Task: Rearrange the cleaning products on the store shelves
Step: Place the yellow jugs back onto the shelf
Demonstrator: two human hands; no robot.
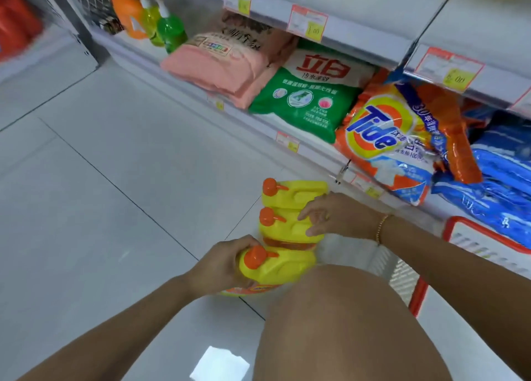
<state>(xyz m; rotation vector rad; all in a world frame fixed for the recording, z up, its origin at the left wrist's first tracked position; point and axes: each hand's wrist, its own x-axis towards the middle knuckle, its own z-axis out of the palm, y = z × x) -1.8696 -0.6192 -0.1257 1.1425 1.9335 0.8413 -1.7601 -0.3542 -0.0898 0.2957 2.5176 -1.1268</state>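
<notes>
Head view: three yellow detergent jugs with orange caps stand in a row on the pale floor tiles (115, 193), just below centre toward 5 o'clock, in front of the bottom shelf (258, 122).

The left hand (224, 261) wraps round the cap end of the nearest yellow jug (281, 265), which leans over against a bare knee (330, 308). The right hand (336, 215), with a gold bracelet (382, 228) at the wrist, holds the handle of the middle yellow jug (284, 222) between thumb and fingers. The far yellow jug (298, 192) touches the middle one at its 12 o'clock side.

The shelf carries a pink bag (227, 61) at 12 o'clock, a green-and-white powder bag (307, 93) at 1, a Tide bag (388, 139) at 2 and blue bags (500, 179) at 3. Green pump bottles (171, 31) and an orange jug (126, 9) stand at 11 o'clock. A red-rimmed basket (471, 231) sits at 4 o'clock.
</notes>
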